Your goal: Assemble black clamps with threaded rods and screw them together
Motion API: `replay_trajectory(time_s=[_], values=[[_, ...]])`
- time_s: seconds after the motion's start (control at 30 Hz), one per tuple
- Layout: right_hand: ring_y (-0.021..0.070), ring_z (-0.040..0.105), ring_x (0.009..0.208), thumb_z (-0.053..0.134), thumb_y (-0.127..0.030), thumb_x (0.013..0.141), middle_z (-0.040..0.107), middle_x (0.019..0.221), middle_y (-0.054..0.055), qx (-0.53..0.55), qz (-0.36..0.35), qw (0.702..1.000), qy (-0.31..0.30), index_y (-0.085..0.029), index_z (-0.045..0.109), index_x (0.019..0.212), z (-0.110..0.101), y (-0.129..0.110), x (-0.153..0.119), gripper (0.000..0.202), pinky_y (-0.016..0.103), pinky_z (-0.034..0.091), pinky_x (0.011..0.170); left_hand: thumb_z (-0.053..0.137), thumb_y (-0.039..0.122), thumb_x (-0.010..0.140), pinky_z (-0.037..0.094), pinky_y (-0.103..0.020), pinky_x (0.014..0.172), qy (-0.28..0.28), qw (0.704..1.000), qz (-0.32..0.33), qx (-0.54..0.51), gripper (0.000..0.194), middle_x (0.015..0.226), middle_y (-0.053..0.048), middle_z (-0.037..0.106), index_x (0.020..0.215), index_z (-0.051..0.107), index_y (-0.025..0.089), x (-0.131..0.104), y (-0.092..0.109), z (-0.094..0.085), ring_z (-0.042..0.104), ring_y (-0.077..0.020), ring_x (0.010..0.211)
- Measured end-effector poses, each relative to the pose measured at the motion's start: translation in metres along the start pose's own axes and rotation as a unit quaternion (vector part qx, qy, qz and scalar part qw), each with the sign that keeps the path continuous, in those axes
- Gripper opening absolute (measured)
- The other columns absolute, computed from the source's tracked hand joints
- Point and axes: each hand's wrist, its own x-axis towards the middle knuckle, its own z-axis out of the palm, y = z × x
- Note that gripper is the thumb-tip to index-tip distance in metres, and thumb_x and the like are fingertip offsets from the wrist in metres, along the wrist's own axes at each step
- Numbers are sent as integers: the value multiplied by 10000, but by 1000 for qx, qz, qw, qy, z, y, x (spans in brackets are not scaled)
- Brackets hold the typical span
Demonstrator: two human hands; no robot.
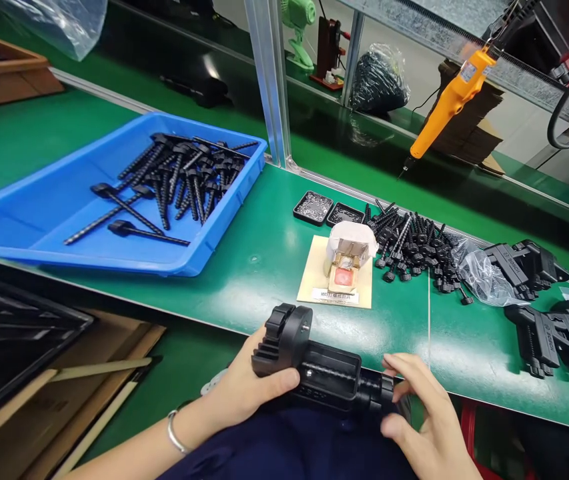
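Note:
A black plastic assembly point(329, 373) lies across my lap, held above the bench's front edge. My left hand point(251, 383) is wrapped round its wide, ribbed end, the thumb lying along the body. At the narrow end, by the round black knob point(387, 388), my right hand point(421, 413) has its fingers apart and curved, close to the knob and gripping nothing that shows. Beyond the assembly, a white and brass fixture point(349, 257) stands on a cream board point(309, 283).
A blue tray point(199, 257) with black threaded rods sits at the left. Two small dishes point(313, 207) of tiny parts, a rod pile point(414, 243) and black housings point(544, 340) lie on the green bench. An orange screwdriver point(447, 107) hangs above.

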Motion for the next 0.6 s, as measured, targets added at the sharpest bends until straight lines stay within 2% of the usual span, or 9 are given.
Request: replay_trajectory(time_s=[0.1,0.13,0.2,0.23,0.33,0.37,0.47,0.53,0.6], values=[[123,587,704,537,-371,1008,610,874,8,-8,3,1000,-14,-284,652,1134,2,-2,3,191,204,520,652,801,523,733,556,-374,844,-5,1000,7,11,646,1115,-124,701,1231,596,167,-1,2,1,659,-336,1017],[123,596,727,537,-334,1010,612,912,14,-14,0,1000,-18,-280,644,1137,2,-3,3,175,208,525,680,806,516,729,550,-388,874,-4,1000,7,16,668,1154,-134,690,1251,586,162,-1,4,1,648,-350,1057],[134,610,775,583,-403,982,607,1071,53,-24,-8,1000,-1,-265,606,1204,3,-3,4,262,228,539,716,804,519,728,550,-409,891,-3,1000,3,19,676,1162,-147,689,1249,589,146,0,6,2,644,-362,1070],[139,609,775,581,-442,976,608,1073,57,-26,-4,1000,3,-258,615,1176,3,-2,4,274,232,539,706,798,527,730,555,-411,883,-4,1000,1,17,668,1138,-146,697,1236,595,140,0,7,3,653,-360,1049],[154,601,756,560,-404,992,614,888,29,-27,19,999,-10,-244,643,1036,4,-2,4,186,230,523,673,793,550,726,564,-401,863,-3,1000,3,20,694,1121,-142,705,1247,588,139,1,8,3,663,-351,1023],[163,612,796,563,-374,993,617,901,32,-26,22,999,-11,-247,638,1044,5,-2,4,156,238,528,707,798,550,721,563,-397,869,-1,1000,6,26,706,1138,-142,701,1256,584,142,1,8,4,660,-352,1035],[199,627,930,631,-464,940,618,1074,69,-17,19,1000,19,-258,603,1161,7,0,2,305,265,543,794,796,551,725,557,-392,884,-6,1000,4,24,707,1161,-137,699,1268,583,151,-1,5,4,656,-353,1058],[193,629,950,604,-447,961,624,1054,56,-8,30,1000,2,-265,625,1101,8,2,1,231,258,536,812,800,551,723,558,-387,876,-9,1000,-2,16,734,1157,-137,703,1294,564,154,-2,2,4,665,-347,1043],[190,618,1033,565,-365,993,616,1100,53,-4,36,999,-10,-276,621,1095,10,6,-1,147,259,521,874,817,545,708,558,-386,878,0,1000,-3,18,789,1177,-146,697,1331,532,152,-4,-1,4,666,-349,1048]])
